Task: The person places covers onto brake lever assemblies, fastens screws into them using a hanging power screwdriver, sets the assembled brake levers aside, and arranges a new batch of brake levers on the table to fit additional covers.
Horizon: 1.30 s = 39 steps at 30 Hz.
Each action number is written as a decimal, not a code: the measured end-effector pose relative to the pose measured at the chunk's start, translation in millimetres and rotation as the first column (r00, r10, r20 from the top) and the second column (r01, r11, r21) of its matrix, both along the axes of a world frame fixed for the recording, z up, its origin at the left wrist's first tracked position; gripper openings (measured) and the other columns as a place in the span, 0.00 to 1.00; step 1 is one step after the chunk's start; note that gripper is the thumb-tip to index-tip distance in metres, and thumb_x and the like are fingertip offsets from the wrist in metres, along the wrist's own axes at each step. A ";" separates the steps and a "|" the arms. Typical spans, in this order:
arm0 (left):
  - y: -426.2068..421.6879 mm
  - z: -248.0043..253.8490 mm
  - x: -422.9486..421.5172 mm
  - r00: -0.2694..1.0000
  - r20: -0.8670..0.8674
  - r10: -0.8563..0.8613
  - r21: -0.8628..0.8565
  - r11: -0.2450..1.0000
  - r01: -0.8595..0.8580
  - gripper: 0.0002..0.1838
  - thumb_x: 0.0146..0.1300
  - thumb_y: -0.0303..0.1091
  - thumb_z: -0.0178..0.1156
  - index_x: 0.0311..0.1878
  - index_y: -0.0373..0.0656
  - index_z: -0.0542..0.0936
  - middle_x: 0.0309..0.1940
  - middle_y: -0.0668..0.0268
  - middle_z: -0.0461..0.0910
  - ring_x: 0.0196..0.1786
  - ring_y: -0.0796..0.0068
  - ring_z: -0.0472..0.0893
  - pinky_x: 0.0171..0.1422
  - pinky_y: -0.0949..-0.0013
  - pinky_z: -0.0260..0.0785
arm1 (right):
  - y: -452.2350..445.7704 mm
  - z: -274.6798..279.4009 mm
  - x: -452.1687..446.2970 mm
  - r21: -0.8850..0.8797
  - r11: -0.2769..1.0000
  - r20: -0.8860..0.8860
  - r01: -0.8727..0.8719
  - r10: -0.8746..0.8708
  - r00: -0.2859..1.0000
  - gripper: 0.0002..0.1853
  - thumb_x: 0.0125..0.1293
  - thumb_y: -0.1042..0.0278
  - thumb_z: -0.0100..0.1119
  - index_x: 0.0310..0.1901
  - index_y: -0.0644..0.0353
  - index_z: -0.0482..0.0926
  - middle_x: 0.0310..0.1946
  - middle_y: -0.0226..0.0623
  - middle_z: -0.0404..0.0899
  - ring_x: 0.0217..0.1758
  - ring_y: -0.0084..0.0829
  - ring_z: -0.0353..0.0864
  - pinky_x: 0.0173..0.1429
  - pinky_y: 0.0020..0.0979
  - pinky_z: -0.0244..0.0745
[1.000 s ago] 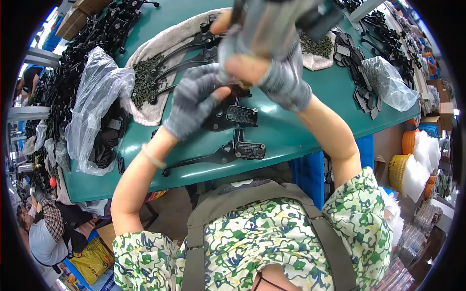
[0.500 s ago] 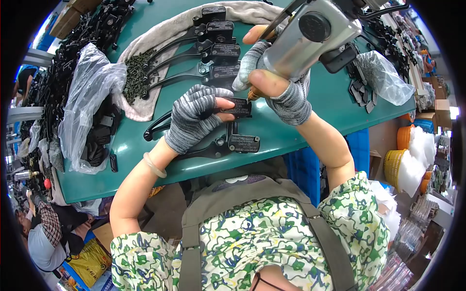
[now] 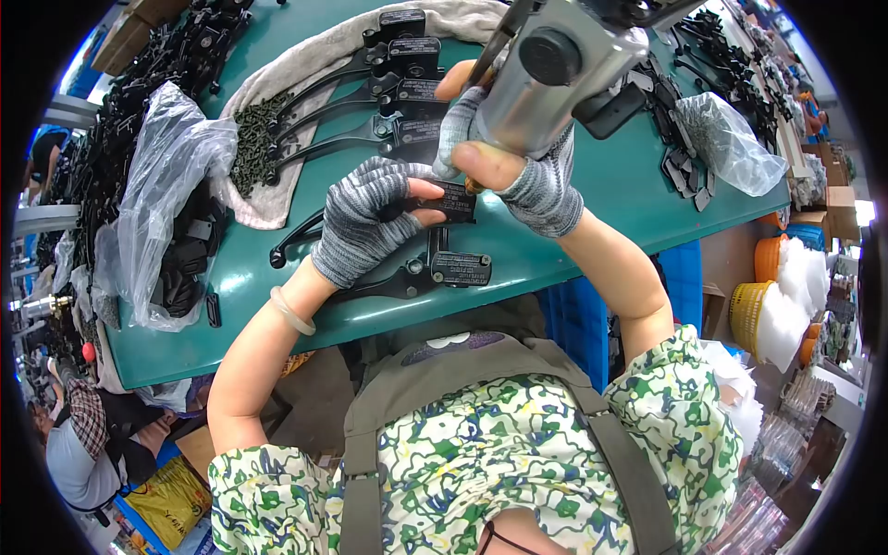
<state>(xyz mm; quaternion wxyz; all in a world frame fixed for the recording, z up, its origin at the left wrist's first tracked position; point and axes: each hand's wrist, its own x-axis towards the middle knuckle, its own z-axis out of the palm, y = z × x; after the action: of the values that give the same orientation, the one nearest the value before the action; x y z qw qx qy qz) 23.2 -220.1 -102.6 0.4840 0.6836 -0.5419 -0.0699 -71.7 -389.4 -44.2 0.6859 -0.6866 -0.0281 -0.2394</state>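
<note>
My left hand (image 3: 370, 217), in a grey fingerless glove, pinches a black lever assembly by its rectangular cap (image 3: 456, 202). My right hand (image 3: 518, 176), gloved alike, is wrapped round a silver power screwdriver (image 3: 532, 102), whose tip points down at the right end of that cap. The tip's contact with the cap is partly hidden by my fingers. Nearer the table's front edge lies another lever assembly (image 3: 461, 268), below my left hand. Several more lever assemblies (image 3: 421, 134) lie in a column beyond my hands, their levers pointing left.
Small dark screws (image 3: 254, 148) are heaped on a pale towel (image 3: 268, 215) on the green table (image 3: 573, 264). Plastic bags lie left (image 3: 166, 157) and right (image 3: 731, 148), beside piles of black parts. A co-worker (image 3: 88, 453) is at the lower left.
The screwdriver has come down from a blurred, raised position to the cap, then shifted slightly left with my right hand. My left hand now pinches the cap.
</note>
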 end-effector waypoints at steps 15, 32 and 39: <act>-1.7 -3.2 -0.7 0.998 0.019 0.055 -0.069 0.996 -0.054 0.16 0.44 0.38 0.77 0.34 0.41 0.83 0.28 0.61 0.82 0.31 0.62 0.80 0.38 0.64 0.73 | 30.2 8.7 17.6 0.142 0.987 -0.013 -0.079 0.082 0.997 0.23 0.48 0.66 0.70 0.48 0.58 0.79 0.26 0.26 0.77 0.22 0.15 0.73 0.24 0.21 0.72; -1.3 -2.2 0.9 0.998 0.027 0.063 0.038 0.997 -0.064 0.15 0.47 0.38 0.75 0.36 0.41 0.85 0.34 0.61 0.84 0.36 0.62 0.84 0.42 0.66 0.76 | 26.8 0.8 24.7 -0.086 0.994 0.047 -0.073 0.077 0.996 0.23 0.47 0.67 0.69 0.47 0.62 0.77 0.33 0.30 0.77 0.38 0.20 0.76 0.45 0.25 0.74; -2.0 -4.3 -0.4 0.998 -0.020 0.051 0.046 0.998 -0.050 0.16 0.47 0.36 0.75 0.37 0.40 0.83 0.32 0.59 0.83 0.35 0.64 0.83 0.42 0.66 0.75 | 20.0 9.3 18.9 -0.002 0.985 0.043 -0.172 0.172 0.984 0.21 0.47 0.65 0.69 0.43 0.62 0.76 0.34 0.31 0.76 0.35 0.21 0.75 0.43 0.25 0.73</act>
<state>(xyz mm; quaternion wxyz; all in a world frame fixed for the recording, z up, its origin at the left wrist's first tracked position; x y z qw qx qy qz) 22.8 -222.0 -106.9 0.4755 0.7072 -0.5175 -0.0772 -52.8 -369.4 -35.0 0.7039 -0.6756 -0.1019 -0.1943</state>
